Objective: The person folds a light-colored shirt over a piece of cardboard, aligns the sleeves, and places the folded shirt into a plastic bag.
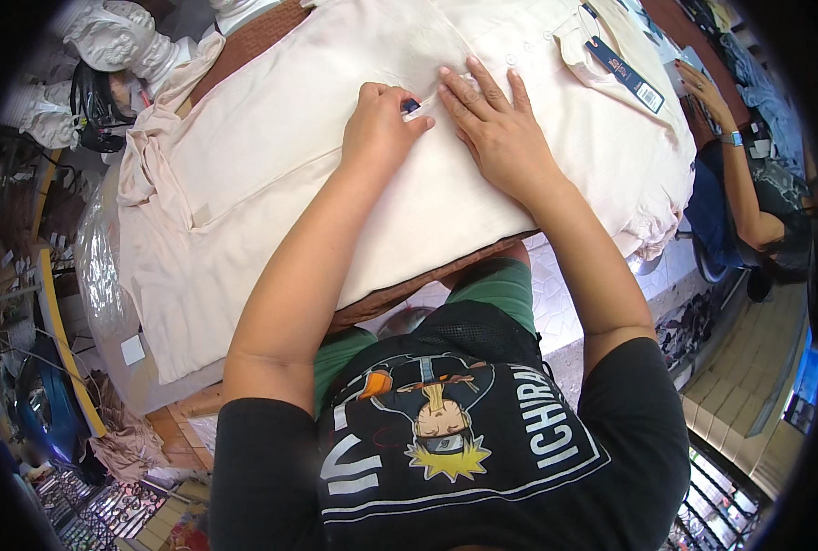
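Tag (624, 73) on garment (427, 188) on table (254, 43)

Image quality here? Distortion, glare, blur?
Head view: fisheye, black around the rim; head view: glints on the clear plastic wrap; head view: cream garment brightly lit, soft fold shadows; head view: left hand and right hand reasonably sharp.

The cream shirt (280, 138) lies mostly flat, leaving a low path left of the person's left hand (389, 124). Between that hand, pinching a small dark blue object (410, 106), and the flat right hand (496, 129), only a narrow gap remains. Rightward, the collar (574, 60) and paper tag (624, 75) interrupt the surface; farther out is a co-worker's hand (705, 95). White busts (119, 35) block the far left corner.
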A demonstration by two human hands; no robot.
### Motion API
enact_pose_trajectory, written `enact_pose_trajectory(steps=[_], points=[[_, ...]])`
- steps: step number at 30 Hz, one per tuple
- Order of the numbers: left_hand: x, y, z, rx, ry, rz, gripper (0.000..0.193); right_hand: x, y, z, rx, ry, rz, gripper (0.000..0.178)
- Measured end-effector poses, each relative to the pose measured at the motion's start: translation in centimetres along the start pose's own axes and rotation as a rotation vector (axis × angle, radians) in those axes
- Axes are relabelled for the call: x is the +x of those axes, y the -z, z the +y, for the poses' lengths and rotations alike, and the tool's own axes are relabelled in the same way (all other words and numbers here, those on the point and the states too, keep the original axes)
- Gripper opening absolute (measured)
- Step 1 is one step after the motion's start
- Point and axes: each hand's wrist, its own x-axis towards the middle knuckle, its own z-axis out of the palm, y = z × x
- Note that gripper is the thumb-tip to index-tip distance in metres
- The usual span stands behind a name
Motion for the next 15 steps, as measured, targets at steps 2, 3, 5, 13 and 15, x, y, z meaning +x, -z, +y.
enact_pose_trajectory(steps=[2,3,5,13,15], points=[[0.3,-0.3,0.0,-0.009,-0.013,0.027,0.034,0.0,0.0,-0.1,0.004,-0.003,0.0,0.045],[0.6,-0.2,0.1,-0.013,-0.022,0.042,0.033,0.0,0.1,-0.1,0.007,-0.004,0.001,0.046],[1.3,0.3,0.1,-0.123,0.016,-0.061,0.031,0.0,0.1,0.0,0.003,-0.002,-0.005,0.046],[3.3,-0.2,-1.5,-0.448,0.166,-0.136,0.026,-0.3,-0.1,0.3,-0.013,-0.006,-0.019,0.047],[3.4,-0.3,-2.3,-0.515,0.19,-0.149,0.028,-0.1,-0.1,0.1,-0.049,0.009,-0.06,0.048]])
